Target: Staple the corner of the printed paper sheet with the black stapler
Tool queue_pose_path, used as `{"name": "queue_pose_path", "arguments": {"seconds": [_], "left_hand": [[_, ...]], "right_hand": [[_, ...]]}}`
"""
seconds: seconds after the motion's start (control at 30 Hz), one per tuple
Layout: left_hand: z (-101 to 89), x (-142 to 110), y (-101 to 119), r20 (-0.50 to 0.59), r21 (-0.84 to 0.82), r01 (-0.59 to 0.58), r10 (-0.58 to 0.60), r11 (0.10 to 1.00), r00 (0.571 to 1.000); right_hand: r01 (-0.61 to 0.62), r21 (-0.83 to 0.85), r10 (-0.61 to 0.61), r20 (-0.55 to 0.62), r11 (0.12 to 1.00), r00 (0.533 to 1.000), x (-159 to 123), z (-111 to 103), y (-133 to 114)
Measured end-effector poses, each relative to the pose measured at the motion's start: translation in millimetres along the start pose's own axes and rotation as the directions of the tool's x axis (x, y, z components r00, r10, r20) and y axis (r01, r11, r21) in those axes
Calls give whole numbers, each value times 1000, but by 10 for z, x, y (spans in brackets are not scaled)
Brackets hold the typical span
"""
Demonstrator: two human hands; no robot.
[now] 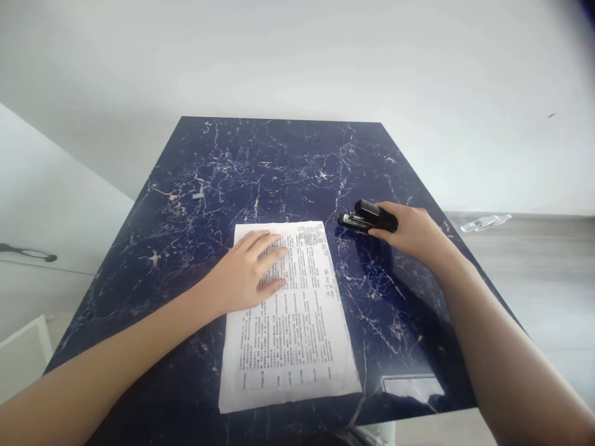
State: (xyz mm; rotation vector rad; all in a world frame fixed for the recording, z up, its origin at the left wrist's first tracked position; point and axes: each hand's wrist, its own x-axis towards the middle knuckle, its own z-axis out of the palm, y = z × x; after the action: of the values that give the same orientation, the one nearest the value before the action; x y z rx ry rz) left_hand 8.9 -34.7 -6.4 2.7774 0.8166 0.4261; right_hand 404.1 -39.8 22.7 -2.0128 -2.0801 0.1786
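Printed white paper (297, 347) lies on the dark blue marbled table, its text running sideways with some handwriting near the right edge. My left hand (253, 269) rests flat on its upper left part, fingers spread. To the right of the paper, my right hand (409, 226) grips a black stapler (369, 215) by its rear end. The stapler points left, its top arm lifted apart from its base, and it stays clear of the paper. My fingers cover its back part. Whether the paper is one sheet or several I cannot tell.
The table (279, 161) reaches back to a white wall (297, 56). A small pale box-like piece (198, 196) lies at the table's left. A clear plastic item (486, 223) lies on the floor at right. A black-handled object (28, 253) is at far left.
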Motion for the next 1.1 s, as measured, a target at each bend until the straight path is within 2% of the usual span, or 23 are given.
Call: {"name": "queue_pose_path", "arguments": {"seconds": [0.17,0.23,0.43,0.57,0.67,0.77,0.87,0.97,1.1], "left_hand": [[-1,-17,3,107,10,-16,15,1000,994],[-30,-8,10,118,11,-29,28,1000,993],[-135,20,32,81,-18,-74,75,997,994],[-96,32,27,65,-37,-61,63,997,996],[-37,40,6,18,-50,-25,26,998,1000],[-13,42,-18,-36,-19,24,-24,1000,999],[-19,45,-24,-27,-8,54,-54,999,998],[-16,56,-14,-12,-51,128,-129,990,992],[5,73,-2,-18,-115,275,-279,955,960]], "right_hand": [[-5,-39,7,38,999,999,2,-22,64],[-26,-37,27,38,999,999,-5,-40,50],[-114,4,114,-12,994,993,-29,-34,0],[-132,8,132,-104,991,986,-49,-20,-73],[-138,56,147,-186,989,971,-88,-16,-238],[-82,164,120,-240,983,963,-165,5,-505],[33,257,36,-257,966,966,-268,57,-788],[136,321,-71,-206,937,976,-365,131,-988],[211,363,-183,-110,908,977,-436,228,-1115]]}}
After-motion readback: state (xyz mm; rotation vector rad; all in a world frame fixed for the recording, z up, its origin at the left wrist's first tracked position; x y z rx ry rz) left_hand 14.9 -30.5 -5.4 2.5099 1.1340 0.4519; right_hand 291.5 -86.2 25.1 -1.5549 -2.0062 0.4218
